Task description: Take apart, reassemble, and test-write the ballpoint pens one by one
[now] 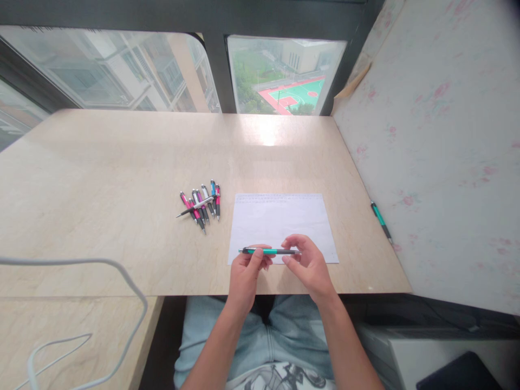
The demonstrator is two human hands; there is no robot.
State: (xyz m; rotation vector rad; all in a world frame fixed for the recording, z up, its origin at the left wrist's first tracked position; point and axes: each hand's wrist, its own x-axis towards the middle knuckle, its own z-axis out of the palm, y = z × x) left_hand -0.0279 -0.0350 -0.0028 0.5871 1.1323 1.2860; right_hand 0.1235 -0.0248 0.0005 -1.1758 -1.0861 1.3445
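Note:
A teal and black click pen (pixel 270 251) lies level across my two hands, above the front part of a white sheet of paper (pixel 280 222). My left hand (pixel 247 265) is closed on its clip end, with the thumb on top of the barrel. My right hand (pixel 307 264) is around the dark tip end, its thumb and fingers curved and apart; whether they touch the pen is hard to tell. The paper has a row of small marks along its far edge. To its left lies a loose pile of pens (pixel 199 205), pink, purple, blue, white and black.
Another teal and black pen (pixel 381 222) lies at the table's right edge, against the flowered wall (pixel 439 151). A grey-white cable (pixel 122 271) loops over the left front. The tabletop (pixel 109 184) runs back to the windows. A white box-like surface (pixel 410 352) stands at lower right.

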